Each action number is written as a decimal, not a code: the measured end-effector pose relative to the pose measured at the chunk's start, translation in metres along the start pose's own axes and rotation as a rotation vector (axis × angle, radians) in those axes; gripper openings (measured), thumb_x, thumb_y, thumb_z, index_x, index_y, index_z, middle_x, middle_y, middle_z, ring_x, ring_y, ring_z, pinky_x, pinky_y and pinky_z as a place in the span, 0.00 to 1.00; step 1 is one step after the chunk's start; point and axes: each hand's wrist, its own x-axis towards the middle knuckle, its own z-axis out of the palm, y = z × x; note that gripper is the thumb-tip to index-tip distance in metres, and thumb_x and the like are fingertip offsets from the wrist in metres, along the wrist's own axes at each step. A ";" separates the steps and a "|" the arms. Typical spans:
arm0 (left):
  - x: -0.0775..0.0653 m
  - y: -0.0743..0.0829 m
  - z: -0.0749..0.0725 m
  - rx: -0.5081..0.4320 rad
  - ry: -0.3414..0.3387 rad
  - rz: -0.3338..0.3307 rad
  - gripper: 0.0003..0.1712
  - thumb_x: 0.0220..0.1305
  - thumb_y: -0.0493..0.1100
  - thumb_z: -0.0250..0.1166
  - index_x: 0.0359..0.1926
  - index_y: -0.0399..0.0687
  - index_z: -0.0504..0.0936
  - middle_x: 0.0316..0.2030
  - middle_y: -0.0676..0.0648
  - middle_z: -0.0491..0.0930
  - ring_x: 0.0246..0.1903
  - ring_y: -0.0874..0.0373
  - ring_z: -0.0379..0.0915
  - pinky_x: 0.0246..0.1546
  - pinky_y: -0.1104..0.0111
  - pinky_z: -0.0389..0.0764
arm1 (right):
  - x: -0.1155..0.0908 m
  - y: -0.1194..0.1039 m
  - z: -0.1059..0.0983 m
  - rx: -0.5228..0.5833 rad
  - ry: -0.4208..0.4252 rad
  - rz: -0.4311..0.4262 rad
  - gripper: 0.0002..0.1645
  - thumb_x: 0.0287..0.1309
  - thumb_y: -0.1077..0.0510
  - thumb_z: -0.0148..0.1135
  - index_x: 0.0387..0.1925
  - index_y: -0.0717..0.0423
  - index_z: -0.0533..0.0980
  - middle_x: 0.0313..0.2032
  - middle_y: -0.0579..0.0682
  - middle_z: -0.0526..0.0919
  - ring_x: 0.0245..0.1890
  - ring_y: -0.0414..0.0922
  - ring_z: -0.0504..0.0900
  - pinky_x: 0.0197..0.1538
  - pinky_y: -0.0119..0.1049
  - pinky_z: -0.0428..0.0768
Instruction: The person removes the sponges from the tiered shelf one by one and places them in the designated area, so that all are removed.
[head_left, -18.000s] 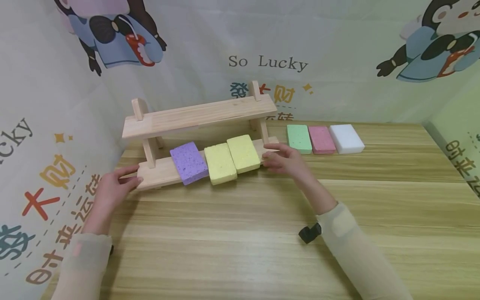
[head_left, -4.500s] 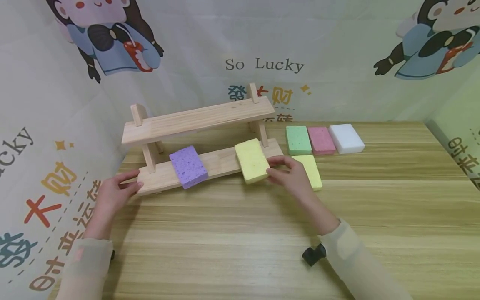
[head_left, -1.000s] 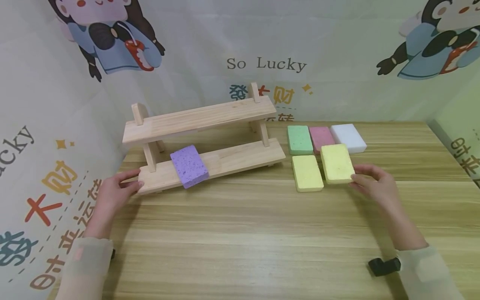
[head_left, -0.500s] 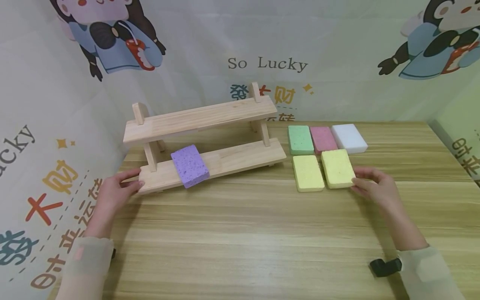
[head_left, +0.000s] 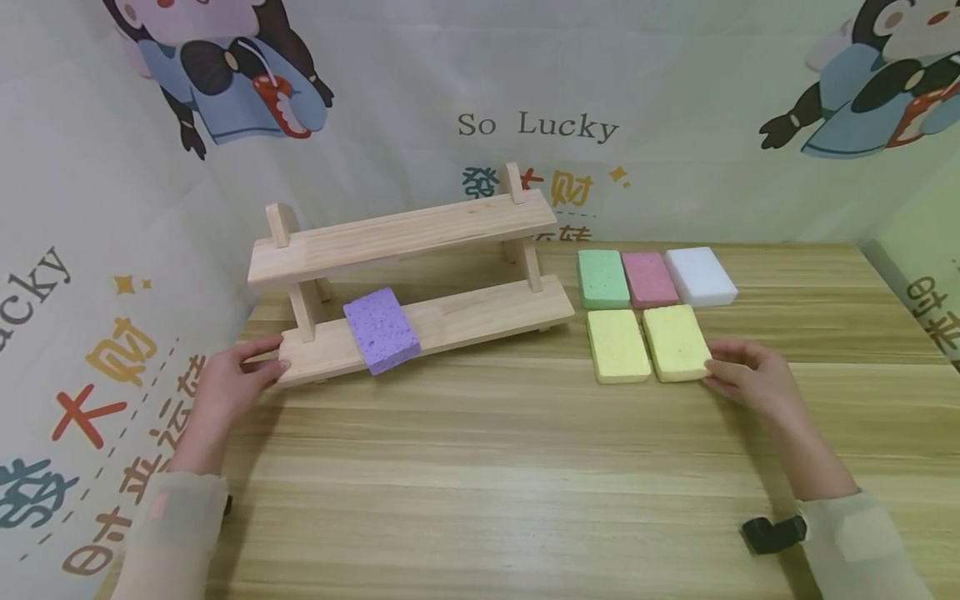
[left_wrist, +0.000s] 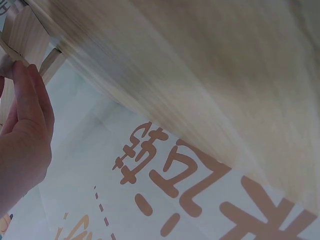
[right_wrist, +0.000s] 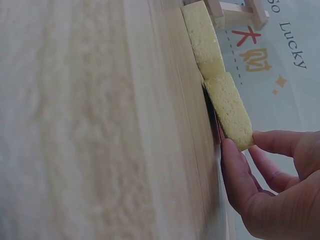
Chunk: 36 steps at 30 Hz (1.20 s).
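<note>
My left hand [head_left: 228,383] holds the left end of the lower board of a two-tier wooden shelf [head_left: 487,312]. On that board lies a purple sponge [head_left: 381,331], a little left of the middle. To the right of the shelf, my right hand [head_left: 757,379] pinches the right edge of a yellow sponge [head_left: 675,343] between thumb and fingers. The right wrist view shows this sponge [right_wrist: 231,111] slightly tilted, a dark gap under its held side. Close on its left, a second yellow sponge [head_left: 618,346] lies flat on the table.
Behind the yellow sponges, a green sponge [head_left: 603,279], a pink sponge [head_left: 650,279] and a white sponge [head_left: 701,277] lie in a row. The shelf's upper board [head_left: 405,233] carries nothing. A printed cloth [head_left: 390,75] hangs behind the wooden table [head_left: 480,467].
Both yellow sponges have gone from the lower board to the table on the right. Over the last second, my right hand has lowered the second one beside the first. My left hand stays put.
</note>
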 end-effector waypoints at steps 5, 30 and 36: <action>-0.001 0.000 0.000 -0.013 -0.003 0.014 0.29 0.71 0.45 0.62 0.69 0.38 0.71 0.64 0.28 0.72 0.32 0.89 0.63 0.32 0.85 0.73 | 0.000 0.000 -0.001 -0.013 0.005 0.020 0.16 0.63 0.71 0.60 0.37 0.44 0.78 0.32 0.33 0.82 0.33 0.30 0.83 0.40 0.25 0.84; 0.000 0.003 0.000 0.026 -0.004 -0.022 0.29 0.71 0.45 0.62 0.69 0.39 0.71 0.64 0.31 0.73 0.46 0.62 0.78 0.32 0.85 0.73 | 0.002 0.000 0.000 -0.306 0.024 -0.003 0.22 0.66 0.67 0.60 0.59 0.70 0.70 0.32 0.28 0.78 0.34 0.26 0.79 0.41 0.23 0.83; -0.001 0.003 0.000 0.003 -0.001 -0.019 0.29 0.71 0.45 0.62 0.69 0.38 0.71 0.64 0.30 0.73 0.36 0.80 0.68 0.32 0.85 0.73 | 0.004 0.002 0.000 -0.279 0.026 -0.004 0.13 0.65 0.67 0.61 0.49 0.56 0.77 0.31 0.28 0.79 0.33 0.26 0.79 0.41 0.22 0.82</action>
